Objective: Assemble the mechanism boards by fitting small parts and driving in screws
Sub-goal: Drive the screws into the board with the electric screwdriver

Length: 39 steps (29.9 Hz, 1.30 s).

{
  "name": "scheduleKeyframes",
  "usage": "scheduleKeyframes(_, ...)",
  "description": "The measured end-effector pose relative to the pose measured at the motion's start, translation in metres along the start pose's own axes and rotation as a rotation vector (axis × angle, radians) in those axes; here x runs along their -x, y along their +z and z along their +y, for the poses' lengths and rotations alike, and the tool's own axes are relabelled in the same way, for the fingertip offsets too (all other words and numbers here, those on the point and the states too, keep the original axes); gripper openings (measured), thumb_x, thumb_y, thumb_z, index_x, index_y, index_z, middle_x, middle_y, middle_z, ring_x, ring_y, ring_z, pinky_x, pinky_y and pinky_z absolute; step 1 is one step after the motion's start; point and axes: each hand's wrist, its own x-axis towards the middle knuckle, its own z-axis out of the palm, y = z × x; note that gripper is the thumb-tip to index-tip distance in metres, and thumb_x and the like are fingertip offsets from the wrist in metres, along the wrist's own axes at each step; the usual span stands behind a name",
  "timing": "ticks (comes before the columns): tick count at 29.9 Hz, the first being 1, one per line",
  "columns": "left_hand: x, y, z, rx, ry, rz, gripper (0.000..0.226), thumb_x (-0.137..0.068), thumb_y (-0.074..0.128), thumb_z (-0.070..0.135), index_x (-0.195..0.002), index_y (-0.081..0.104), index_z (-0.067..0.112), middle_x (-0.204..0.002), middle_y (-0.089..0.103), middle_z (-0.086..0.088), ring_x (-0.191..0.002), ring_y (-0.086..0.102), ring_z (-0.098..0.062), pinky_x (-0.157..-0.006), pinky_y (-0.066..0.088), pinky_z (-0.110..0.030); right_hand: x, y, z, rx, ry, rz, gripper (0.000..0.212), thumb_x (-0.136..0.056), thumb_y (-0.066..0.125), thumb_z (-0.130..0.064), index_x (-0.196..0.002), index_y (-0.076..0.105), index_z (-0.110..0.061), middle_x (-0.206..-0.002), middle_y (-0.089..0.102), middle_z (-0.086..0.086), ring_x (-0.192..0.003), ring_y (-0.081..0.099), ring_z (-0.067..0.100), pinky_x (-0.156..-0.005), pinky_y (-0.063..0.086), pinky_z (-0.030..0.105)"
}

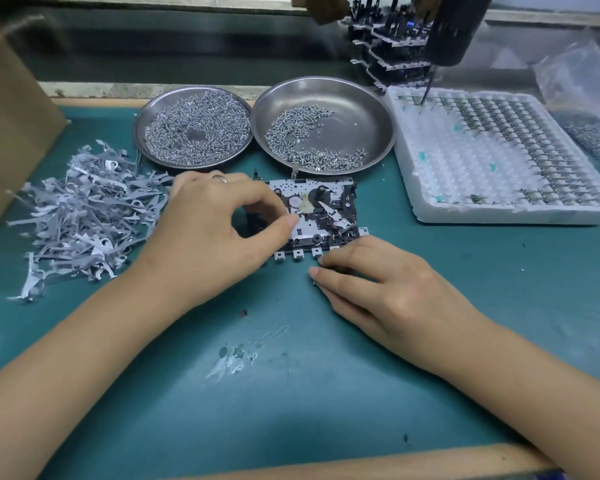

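Between both hands: mechanism board, flat on the green mat, long axis running left to right. Left hand: thumb and forefinger pinched at the board's left edge; any small part between them is too small to make out. Right hand: fingers extended, resting at the board's near right corner, holding nothing visible. Beyond the grip: two screw dishes. Left of it: metal lever pile.
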Motion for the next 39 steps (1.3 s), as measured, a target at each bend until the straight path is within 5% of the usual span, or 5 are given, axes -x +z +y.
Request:
scheduleKeyframes(12,-0.001,0.0,0.0,0.041,-0.048,-0.074,0.014,-0.074,0.063,0.042,-0.072,0.068,0.028,-0.077,0.065,0.01,-0.081,0.06,-0.01,-0.091,0.04,-0.051,0.0,0.002,0.003,0.008,-0.013,0.131,0.013,-0.088,0.067,-0.013,-0.087,0.076,-0.004,-0.089,0.071,0.008,-0.074,0.059,0.03,-0.068,0.052,0.037)
scheduleKeyframes(18,-0.002,0.0,-0.002,0.028,-0.041,-0.064,0.01,-0.075,0.061,0.044,-0.073,0.065,0.035,-0.077,0.064,0.013,-0.08,0.061,-0.013,-0.092,0.041,-0.051,-0.021,-0.002,0.01,0.013,0.066,0.349,0.007,-0.083,0.072,-0.013,-0.083,0.077,-0.009,-0.087,0.072,0.002,-0.07,0.055,0.029,-0.064,0.048,0.04)
scheduleKeyframes(24,-0.003,0.002,-0.009,0.082,-0.146,0.064,0.011,-0.089,0.063,0.026,-0.086,0.073,0.022,-0.079,0.065,0.014,-0.071,0.057,0.006,-0.066,0.035,-0.003,-0.036,0.005,0.019,0.016,0.039,0.282,0.004,-0.08,0.074,-0.014,-0.082,0.078,-0.012,-0.086,0.073,0.0,-0.07,0.057,0.03,-0.068,0.046,0.039)
scheduleKeyframes(35,0.0,0.004,-0.003,0.086,-0.095,0.131,0.017,-0.085,0.058,0.029,-0.086,0.072,0.02,-0.077,0.066,0.004,-0.073,0.056,-0.003,-0.065,0.037,-0.005,-0.035,0.008,0.021,0.012,-0.015,0.202,0.007,-0.08,0.074,-0.014,-0.085,0.078,-0.011,-0.088,0.073,0.002,-0.073,0.059,0.03,-0.072,0.047,0.044)
scheduleKeyframes(39,0.002,0.002,0.003,0.013,0.011,-0.006,0.028,-0.074,0.05,0.033,-0.09,0.07,0.021,-0.083,0.067,0.005,-0.08,0.062,-0.012,-0.092,0.044,-0.04,-0.036,0.004,0.018,-0.157,0.134,0.166,0.015,-0.076,0.077,-0.009,-0.091,0.077,-0.008,-0.09,0.073,0.001,-0.077,0.059,0.028,-0.076,0.051,0.044)
